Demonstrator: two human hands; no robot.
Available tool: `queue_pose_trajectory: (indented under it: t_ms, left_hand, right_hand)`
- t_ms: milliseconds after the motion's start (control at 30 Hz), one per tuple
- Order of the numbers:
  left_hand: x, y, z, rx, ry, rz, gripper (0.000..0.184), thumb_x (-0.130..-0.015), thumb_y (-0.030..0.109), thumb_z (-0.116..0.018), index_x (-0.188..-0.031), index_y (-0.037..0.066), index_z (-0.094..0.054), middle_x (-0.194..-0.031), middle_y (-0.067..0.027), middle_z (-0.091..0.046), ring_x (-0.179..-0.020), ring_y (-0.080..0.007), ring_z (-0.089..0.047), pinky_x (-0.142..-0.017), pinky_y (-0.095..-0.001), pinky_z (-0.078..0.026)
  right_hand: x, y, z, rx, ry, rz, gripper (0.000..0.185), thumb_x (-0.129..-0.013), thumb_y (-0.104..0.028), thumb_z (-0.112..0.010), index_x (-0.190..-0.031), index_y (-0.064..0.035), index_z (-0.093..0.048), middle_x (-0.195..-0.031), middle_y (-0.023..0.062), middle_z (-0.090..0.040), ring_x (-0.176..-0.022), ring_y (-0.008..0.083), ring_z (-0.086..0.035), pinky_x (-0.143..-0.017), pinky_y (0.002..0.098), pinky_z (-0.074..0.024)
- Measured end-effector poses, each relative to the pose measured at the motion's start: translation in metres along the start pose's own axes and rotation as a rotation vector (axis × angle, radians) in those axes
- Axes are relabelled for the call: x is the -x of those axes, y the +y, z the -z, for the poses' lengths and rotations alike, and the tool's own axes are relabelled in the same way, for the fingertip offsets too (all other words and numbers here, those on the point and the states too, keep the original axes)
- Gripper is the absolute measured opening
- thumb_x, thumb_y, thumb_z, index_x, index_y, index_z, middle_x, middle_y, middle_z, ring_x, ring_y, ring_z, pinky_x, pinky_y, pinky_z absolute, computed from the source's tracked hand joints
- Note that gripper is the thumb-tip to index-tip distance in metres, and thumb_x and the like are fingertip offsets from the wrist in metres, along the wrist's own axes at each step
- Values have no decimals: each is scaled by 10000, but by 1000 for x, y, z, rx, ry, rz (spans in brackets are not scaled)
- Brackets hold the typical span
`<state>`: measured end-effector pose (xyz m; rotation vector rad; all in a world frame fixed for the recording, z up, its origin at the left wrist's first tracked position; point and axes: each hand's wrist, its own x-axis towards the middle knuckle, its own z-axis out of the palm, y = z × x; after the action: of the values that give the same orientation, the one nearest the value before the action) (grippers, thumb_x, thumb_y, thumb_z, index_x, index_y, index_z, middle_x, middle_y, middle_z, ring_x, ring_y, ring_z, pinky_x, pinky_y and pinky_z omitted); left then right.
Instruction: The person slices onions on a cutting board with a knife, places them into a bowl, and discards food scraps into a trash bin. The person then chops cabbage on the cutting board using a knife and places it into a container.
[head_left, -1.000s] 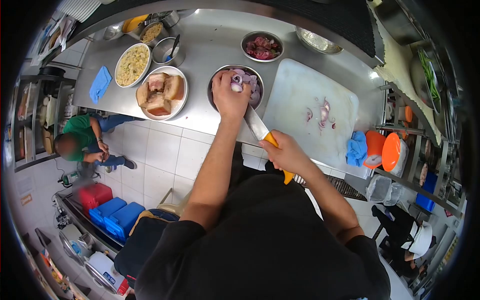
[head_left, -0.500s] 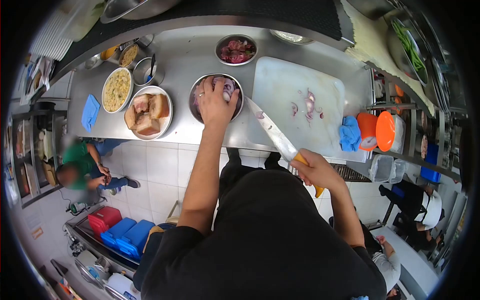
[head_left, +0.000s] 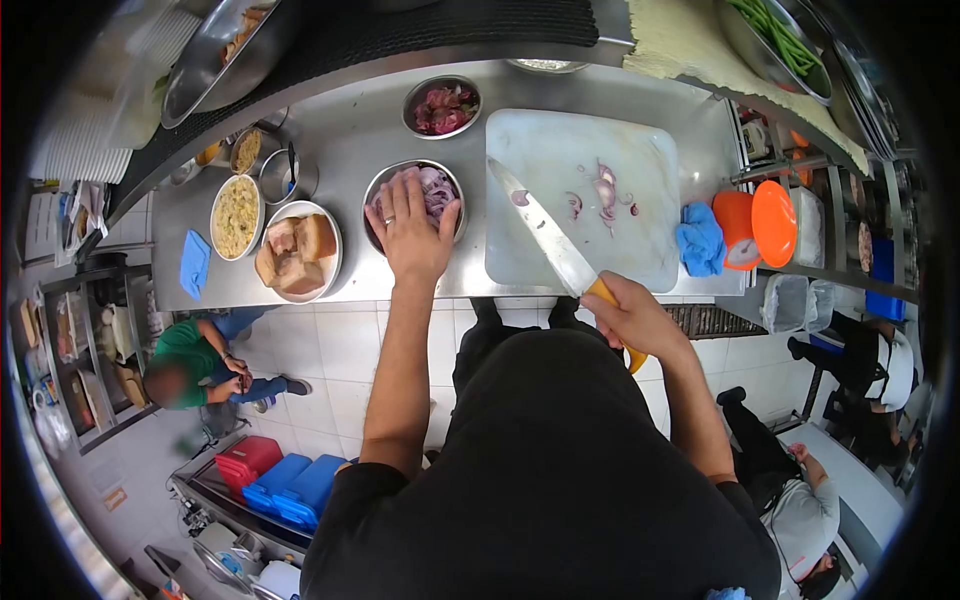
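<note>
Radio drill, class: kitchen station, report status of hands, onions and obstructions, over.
Left hand spread on sliced onions in bowl. Right hand gripping knife. Onion scraps on board; no obstruction seen.

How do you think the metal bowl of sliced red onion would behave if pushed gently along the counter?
The metal bowl would probably slide easily, as the steel counter looks smooth. The loose sliced red onion would likely shift inside. The left hand resting on it might add some drag.
</note>
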<state>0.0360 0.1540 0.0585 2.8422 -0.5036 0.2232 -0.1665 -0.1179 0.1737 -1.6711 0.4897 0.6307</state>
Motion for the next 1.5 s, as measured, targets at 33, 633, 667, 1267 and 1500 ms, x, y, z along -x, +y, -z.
queue_pose_trajectory:
  t_ms: [33,633,667,1267,1500]
  left_hand:
    - [2,-2,1,-1,-7,1,809,-1008,602,-512,-1601,65,-390,-1636,-214,-395,-1542,-419,-302,-1258,-626,-97]
    - [-3,12,22,131,160,-28,905,-929,607,-641,-1602,62,-377,-1652,-266,-316,-1554,-462,-236,-1241,-671,-78]
    - [-6,13,17,108,159,-40,911,-919,615,-647,-1600,71,-384,-1649,-267,-320,-1552,-462,-241,-1239,-674,-81]
    - [-7,78,-4,366,251,-292,487,-1028,246,-626,-1433,-11,-545,-1529,-286,-464,-1435,-474,-423,-1185,-541,-346]
    - [29,131,-86,665,-75,-323,603,-1065,271,-578,-1536,-58,-395,-1602,-293,-368,-1494,-446,-355,-1238,-510,-267]
  right_hand:
    - [-3,-2,-1,1,-5,2,278,-1056,-275,-645,-953,-32,-557,-660,9,-548,-488,91,-516,-471,285,-436]
    - [-87,-31,-45,-17,-262,80,317,-1054,-342,-631,-977,-40,-569,-688,17,-545,-529,105,-524,-484,286,-454]
    - [-86,-33,-44,-35,-285,72,314,-1052,-340,-634,-977,-41,-570,-690,15,-543,-534,105,-521,-487,284,-454]
    - [-36,175,56,452,818,-189,269,-1021,-248,-545,-1175,-29,-567,-953,253,-719,-872,465,-713,-755,557,-564]
    - [-58,143,25,764,739,90,263,-962,-120,-538,-1199,-18,-582,-1078,198,-661,-881,334,-735,-708,467,-607]
